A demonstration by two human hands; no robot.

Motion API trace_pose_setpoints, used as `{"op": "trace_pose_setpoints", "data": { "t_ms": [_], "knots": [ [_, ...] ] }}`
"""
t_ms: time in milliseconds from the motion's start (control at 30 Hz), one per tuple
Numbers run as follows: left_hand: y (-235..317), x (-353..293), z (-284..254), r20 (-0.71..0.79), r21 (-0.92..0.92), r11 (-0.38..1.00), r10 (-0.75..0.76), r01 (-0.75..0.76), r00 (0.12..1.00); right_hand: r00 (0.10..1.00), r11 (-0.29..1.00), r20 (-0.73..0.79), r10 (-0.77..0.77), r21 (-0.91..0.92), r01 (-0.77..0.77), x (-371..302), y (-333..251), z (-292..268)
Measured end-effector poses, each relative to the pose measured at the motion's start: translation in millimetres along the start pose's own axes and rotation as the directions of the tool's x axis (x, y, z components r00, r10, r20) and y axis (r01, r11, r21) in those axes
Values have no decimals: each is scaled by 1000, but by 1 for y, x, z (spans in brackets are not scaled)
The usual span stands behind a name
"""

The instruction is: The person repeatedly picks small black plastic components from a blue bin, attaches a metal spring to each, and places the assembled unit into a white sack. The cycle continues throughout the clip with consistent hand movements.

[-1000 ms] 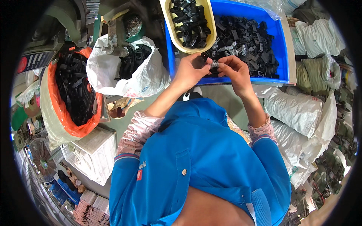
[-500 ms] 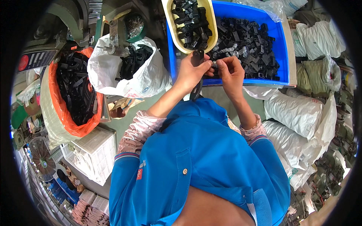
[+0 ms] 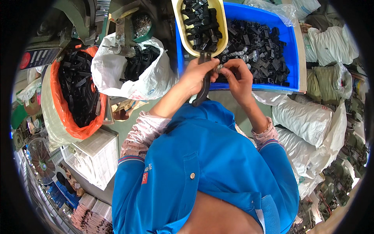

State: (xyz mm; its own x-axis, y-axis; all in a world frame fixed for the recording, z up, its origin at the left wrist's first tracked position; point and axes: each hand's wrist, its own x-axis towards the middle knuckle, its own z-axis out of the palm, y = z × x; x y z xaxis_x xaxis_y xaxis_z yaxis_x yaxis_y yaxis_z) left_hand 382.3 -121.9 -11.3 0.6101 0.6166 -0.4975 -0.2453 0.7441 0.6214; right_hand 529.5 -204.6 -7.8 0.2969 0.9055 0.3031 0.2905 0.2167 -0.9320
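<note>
Both hands meet at the blue bin's (image 3: 293, 58) near edge: left hand (image 3: 199, 74) clasps black pliers (image 3: 203, 80), right hand (image 3: 238, 78) pinches a small metal spring (image 3: 220, 68).

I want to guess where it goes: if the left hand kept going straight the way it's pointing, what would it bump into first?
Probably the right hand, which is right beside the left hand. Past it lies the blue bin of black parts, though depth is hard to judge.

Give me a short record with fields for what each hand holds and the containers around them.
left hand: grips black pliers, handles hanging down
right hand: pinches a small metal spring at the left fingertips
blue bin: black plastic parts, some springs
cream tray: black parts, resting on the bin
white bag: black parts
orange bag: black strips
</note>
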Motion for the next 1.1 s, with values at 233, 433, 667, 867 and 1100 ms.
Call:
{"op": "trace_pose_setpoints", "data": {
  "t_ms": [233,433,667,867,1100],
  "knots": [
    [9,-16,4,110,522,793,303,-314,947,859,749,142,493,433,-501,10,-5,-2],
    [-2,-17,7,132,692,604,433,-396,892,752,632,165,638,445,-634,10,2,5],
    [-2,-12,5,7,217,968,131,-129,991,986,986,-148,77,-135,-97,11,-7,6],
    [5,-9,-16,-116,104,994,52,-40,992,979,792,189,81,-609,52,18,11,-24],
    [10,-16,-23,-138,-8,981,191,-193,972,977,543,-93,191,-819,-185,114,90,-88]
  ]
}}
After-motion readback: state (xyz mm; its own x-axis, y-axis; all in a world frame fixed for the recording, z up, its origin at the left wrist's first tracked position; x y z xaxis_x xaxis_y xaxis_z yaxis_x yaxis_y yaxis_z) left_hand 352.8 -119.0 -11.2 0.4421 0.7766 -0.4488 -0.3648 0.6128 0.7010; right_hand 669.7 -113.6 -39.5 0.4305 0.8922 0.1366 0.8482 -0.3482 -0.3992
